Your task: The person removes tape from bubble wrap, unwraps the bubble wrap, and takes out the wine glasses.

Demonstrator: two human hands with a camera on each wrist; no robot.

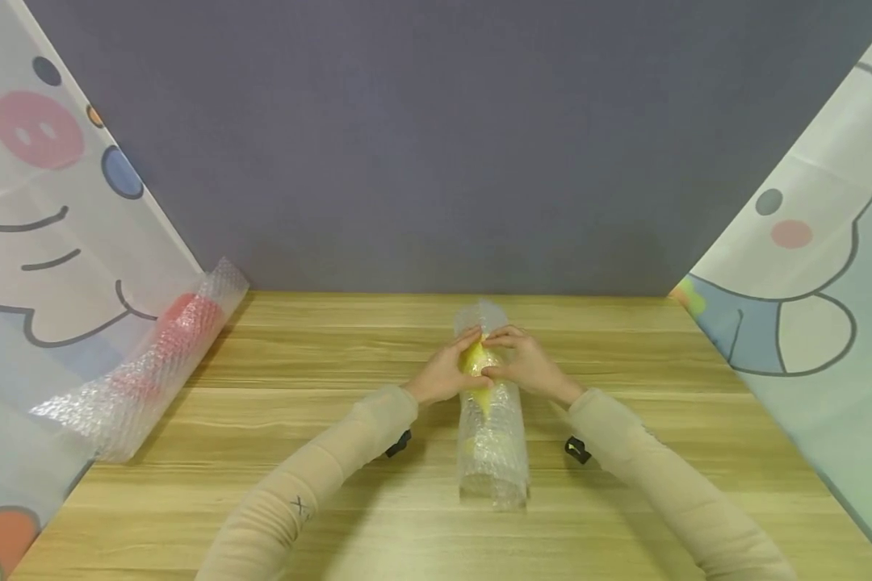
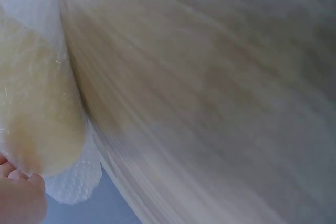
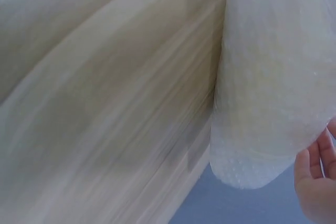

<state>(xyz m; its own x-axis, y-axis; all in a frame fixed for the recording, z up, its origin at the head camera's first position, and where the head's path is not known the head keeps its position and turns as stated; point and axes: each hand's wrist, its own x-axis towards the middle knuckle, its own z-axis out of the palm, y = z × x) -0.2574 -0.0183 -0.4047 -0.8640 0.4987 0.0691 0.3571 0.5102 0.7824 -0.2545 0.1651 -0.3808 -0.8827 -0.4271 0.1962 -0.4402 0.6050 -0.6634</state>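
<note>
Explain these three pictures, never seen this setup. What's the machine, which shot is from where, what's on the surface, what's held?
There's no robot arm: it's a person working with two bare hands. The wide picture comes from a camera on the head, looking forward and down; the other two come from cameras on the left and right wrists. Pale fabric, probably sleeve, fills much of each wrist view.

The surface is a wood-grain table. On it lies a long bubble-wrap bundle with something yellow showing; I can't tell what. The left hand and right hand hold it from opposite sides. A second bubble-wrapped bundle, red showing through, is at the left by the patterned panel; neither hand touches it.
</note>
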